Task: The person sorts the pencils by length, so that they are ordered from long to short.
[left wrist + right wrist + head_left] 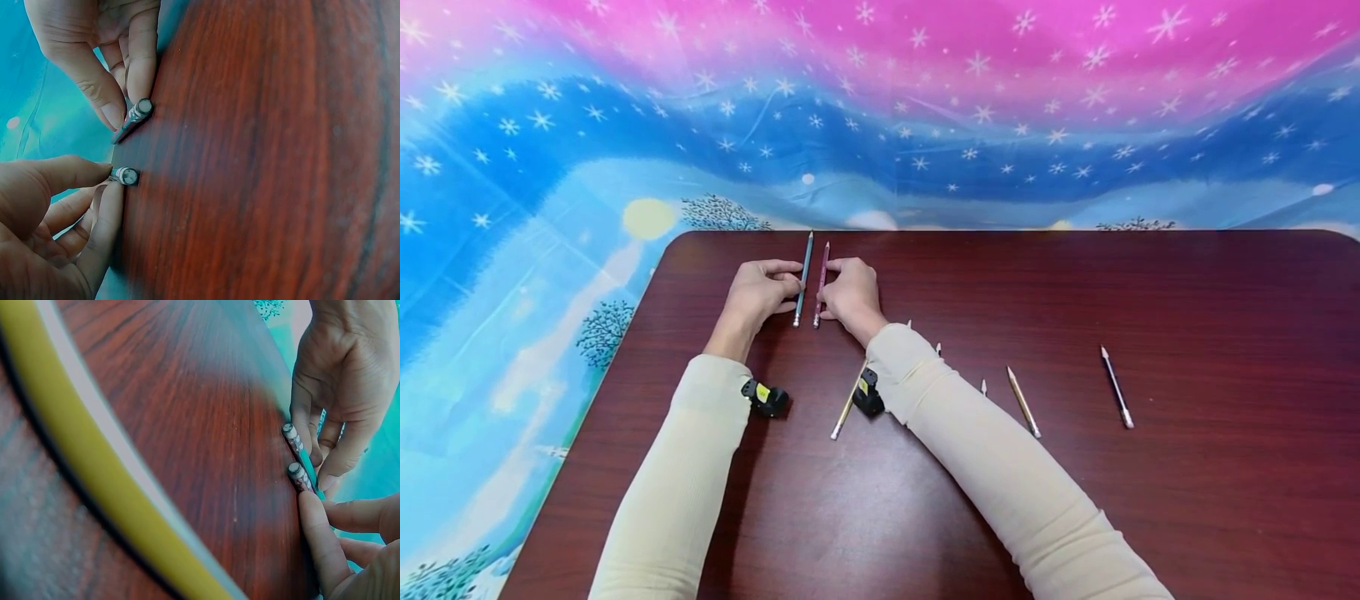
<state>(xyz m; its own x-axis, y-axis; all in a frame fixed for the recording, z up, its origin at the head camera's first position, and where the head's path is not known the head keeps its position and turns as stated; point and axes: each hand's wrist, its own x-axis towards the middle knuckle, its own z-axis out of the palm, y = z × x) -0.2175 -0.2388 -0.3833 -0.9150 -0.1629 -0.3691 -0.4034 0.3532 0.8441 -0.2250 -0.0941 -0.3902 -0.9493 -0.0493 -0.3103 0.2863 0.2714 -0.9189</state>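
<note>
Two pencils lie side by side near the table's far edge, erasers toward me. My left hand (758, 290) is at the outer side of the blue pencil (806, 260), thumb and fingers closed in on it. My right hand (853, 292) holds the dark red pencil (823, 265) from its right side with thumb and fingertips. A narrow gap parts the two in the head view. Their eraser ends show close up in the left wrist view, the blue pencil's eraser (129, 176) below the dark red pencil's eraser (144, 106).
A yellow pencil (847, 410) lies under my right forearm. Farther right are another yellow pencil (1022, 400) and a black pencil (1116, 385). Several pale tips poke out behind the right sleeve (970, 425). A snowflake-patterned cloth (970, 108) hangs beyond the brown table (1240, 333).
</note>
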